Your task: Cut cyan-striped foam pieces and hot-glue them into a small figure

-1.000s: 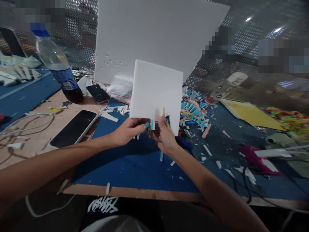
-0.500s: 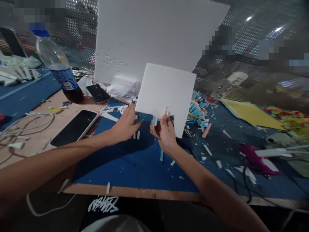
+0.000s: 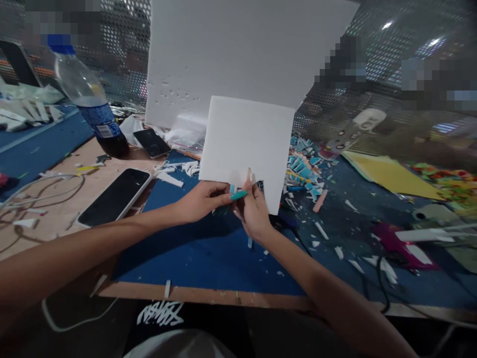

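A white foam board piece (image 3: 248,136) with a notched lower edge stands upright above the blue mat. My right hand (image 3: 257,209) is closed on its lower edge, thumb on the front face and fingers behind. My left hand (image 3: 204,199) has come to the same edge, its long teal thumbnail beside the right thumb. Between the hands, a small blue-and-white strip (image 3: 232,189) shows at the board's bottom, with the left thumb and fingers closed around it. The left fingertips are partly hidden behind the board.
A large white foam sheet (image 3: 231,49) stands behind. To the left are a phone (image 3: 115,199), a smaller dark phone (image 3: 152,143), a cola bottle (image 3: 99,122) and cables. Blue-and-white scraps (image 3: 305,169), a magenta glue gun (image 3: 404,243) and yellow sheets (image 3: 391,174) lie to the right.
My left hand has moved right and closed at the board's lower edge beside my right hand. The board has shifted slightly left and turned more upright.
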A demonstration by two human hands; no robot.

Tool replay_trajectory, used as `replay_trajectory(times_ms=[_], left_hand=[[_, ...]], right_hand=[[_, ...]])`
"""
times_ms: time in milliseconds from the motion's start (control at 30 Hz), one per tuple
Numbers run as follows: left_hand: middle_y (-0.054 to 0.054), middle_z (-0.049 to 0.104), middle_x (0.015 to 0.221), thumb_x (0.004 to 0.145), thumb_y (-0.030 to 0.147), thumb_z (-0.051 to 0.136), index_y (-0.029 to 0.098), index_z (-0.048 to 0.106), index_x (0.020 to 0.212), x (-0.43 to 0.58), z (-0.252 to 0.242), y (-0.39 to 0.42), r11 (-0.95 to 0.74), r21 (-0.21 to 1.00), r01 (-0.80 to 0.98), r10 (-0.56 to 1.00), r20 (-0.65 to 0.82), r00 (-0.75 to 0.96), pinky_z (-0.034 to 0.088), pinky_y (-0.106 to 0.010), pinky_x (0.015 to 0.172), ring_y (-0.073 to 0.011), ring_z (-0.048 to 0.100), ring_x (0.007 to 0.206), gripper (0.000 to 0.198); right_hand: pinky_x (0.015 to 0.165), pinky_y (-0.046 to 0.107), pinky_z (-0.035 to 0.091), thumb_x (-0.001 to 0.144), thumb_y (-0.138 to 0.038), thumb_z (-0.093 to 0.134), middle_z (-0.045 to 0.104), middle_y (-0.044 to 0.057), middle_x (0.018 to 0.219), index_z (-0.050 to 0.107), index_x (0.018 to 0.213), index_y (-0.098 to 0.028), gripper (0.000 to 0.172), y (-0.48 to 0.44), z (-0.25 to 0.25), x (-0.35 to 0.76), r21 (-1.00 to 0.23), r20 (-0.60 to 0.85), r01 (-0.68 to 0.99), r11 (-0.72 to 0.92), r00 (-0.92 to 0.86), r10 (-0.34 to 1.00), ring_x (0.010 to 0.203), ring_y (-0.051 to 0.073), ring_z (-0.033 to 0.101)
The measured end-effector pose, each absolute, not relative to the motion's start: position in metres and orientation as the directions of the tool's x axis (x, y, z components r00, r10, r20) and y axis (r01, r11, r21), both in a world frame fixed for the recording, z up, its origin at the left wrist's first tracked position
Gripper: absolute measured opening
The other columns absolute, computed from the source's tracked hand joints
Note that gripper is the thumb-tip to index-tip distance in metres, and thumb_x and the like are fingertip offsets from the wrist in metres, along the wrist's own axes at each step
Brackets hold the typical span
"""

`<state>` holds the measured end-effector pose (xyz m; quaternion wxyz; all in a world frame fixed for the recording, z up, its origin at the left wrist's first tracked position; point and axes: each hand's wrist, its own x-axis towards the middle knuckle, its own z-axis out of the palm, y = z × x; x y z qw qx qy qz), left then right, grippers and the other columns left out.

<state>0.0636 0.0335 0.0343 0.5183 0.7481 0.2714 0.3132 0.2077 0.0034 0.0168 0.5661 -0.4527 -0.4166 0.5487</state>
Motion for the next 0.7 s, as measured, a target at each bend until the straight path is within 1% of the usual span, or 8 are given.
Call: replay_trajectory(times_ms=[100,233,333,400,467,567,633,700], left_hand=[[0.003,0.044,0.06,0.087,0.039,0.049,0.016,0.049,0.066,0.064,0.031,0.035,-0.281,0.959,0.039,0.719,0.184,0.671,0.034,-0.023,0.055,-0.0081,0.04,0.056,0.031],[0.003,0.045,0.061,0.086,0.04,0.05,0.016,0.05,0.068,0.061,0.03,0.04,-0.238,0.971,0.0,0.685,0.168,0.709,0.034,-0.023,0.055,-0.0082,0.041,0.056,0.03],[0.003,0.045,0.059,0.083,0.039,0.055,0.017,0.05,0.066,0.058,0.032,0.044,-0.215,0.976,-0.017,0.639,0.154,0.754,0.033,-0.023,0.052,-0.0082,0.04,0.053,0.029],[0.003,0.045,0.058,0.081,0.038,0.057,0.017,0.05,0.065,0.057,0.034,0.047,-0.21,0.977,-0.028,0.61,0.153,0.777,0.033,-0.023,0.05,-0.0081,0.039,0.052,0.027],[0.003,0.046,0.058,0.081,0.035,0.057,0.017,0.051,0.066,0.055,0.034,0.048,-0.213,0.976,-0.033,0.59,0.156,0.792,0.035,-0.022,0.05,-0.0081,0.041,0.052,0.025],[0.002,0.051,0.061,0.083,0.034,0.054,0.017,0.052,0.068,0.054,0.035,0.048,-0.242,0.97,-0.038,0.591,0.179,0.786,0.039,-0.023,0.052,-0.0087,0.045,0.054,0.023],[0.001,0.053,0.064,0.085,0.034,0.052,0.017,0.051,0.07,0.053,0.035,0.047,-0.275,0.961,-0.034,0.606,0.201,0.77,0.041,-0.023,0.054,-0.009,0.047,0.056,0.023],[0.0,0.053,0.064,0.086,0.033,0.051,0.017,0.051,0.069,0.052,0.036,0.045,-0.316,0.949,-0.018,0.621,0.221,0.752,0.041,-0.023,0.054,-0.009,0.047,0.056,0.024]], right_hand=[[0.038,0.021,0.027,0.07,-0.063,0.063,0.041,-0.007,0.058,0.053,0.114,-0.031,0.055,0.004,0.019,0.207,-0.962,-0.016,-0.273,-0.001,0.054,0.998,0.043,0.008,0.034],[0.039,0.022,0.028,0.068,-0.062,0.066,0.044,-0.007,0.058,0.054,0.098,-0.029,0.046,0.003,0.022,0.205,-0.951,-0.053,-0.306,-0.034,0.054,0.997,0.043,0.008,0.036],[0.038,0.022,0.029,0.068,-0.065,0.065,0.047,-0.007,0.059,0.05,0.09,-0.027,0.046,0.004,0.025,0.207,-0.943,-0.045,-0.331,-0.028,0.044,0.998,0.042,0.008,0.037],[0.036,0.022,0.026,0.07,-0.067,0.063,0.047,-0.007,0.058,0.048,0.086,-0.026,0.046,0.006,0.028,0.211,-0.945,-0.009,-0.328,0.009,0.051,0.999,0.041,0.008,0.036],[0.035,0.022,0.022,0.073,-0.068,0.058,0.044,-0.006,0.053,0.047,0.079,-0.025,0.045,0.01,0.034,0.216,-0.956,0.03,-0.289,0.04,0.038,0.999,0.039,0.008,0.033],[0.036,0.024,0.023,0.08,-0.068,0.048,0.036,-0.006,0.046,0.044,0.067,-0.024,0.046,0.023,0.044,0.222,-0.982,0.059,-0.18,0.052,-0.034,0.998,0.037,0.009,0.028],[0.036,0.024,0.024,0.082,-0.07,0.043,0.034,-0.006,0.043,0.041,0.062,-0.024,0.05,0.037,0.051,0.222,-0.991,0.057,-0.123,0.046,-0.086,0.995,0.036,0.008,0.027],[0.036,0.023,0.023,0.081,-0.071,0.043,0.034,-0.007,0.042,0.039,0.059,-0.023,0.053,0.056,0.056,0.219,-0.995,0.048,-0.09,0.036,-0.142,0.989,0.035,0.007,0.026]])
